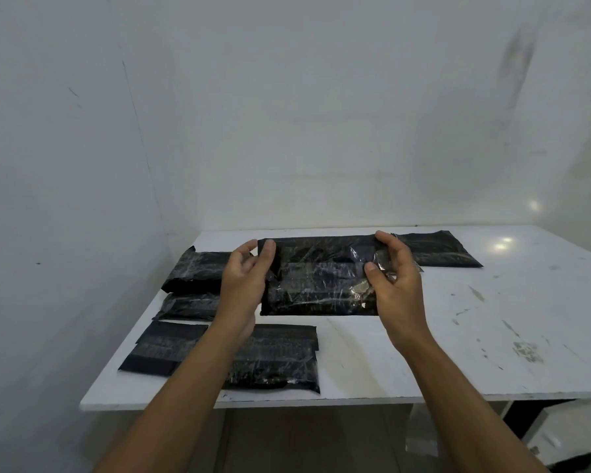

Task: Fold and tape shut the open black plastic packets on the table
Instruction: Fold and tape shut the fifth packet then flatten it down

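White walls (321, 114) meet in a corner at left. A scratched white table (423, 353) stands against them, light spots (502, 243) glinting at right.

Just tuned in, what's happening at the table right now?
A person holds one black packet by its ends at the middle of the white table. The left hand pinches its left end and the right hand its right end. Four other packets lie at the table's left, and a fifth packet at the far right.
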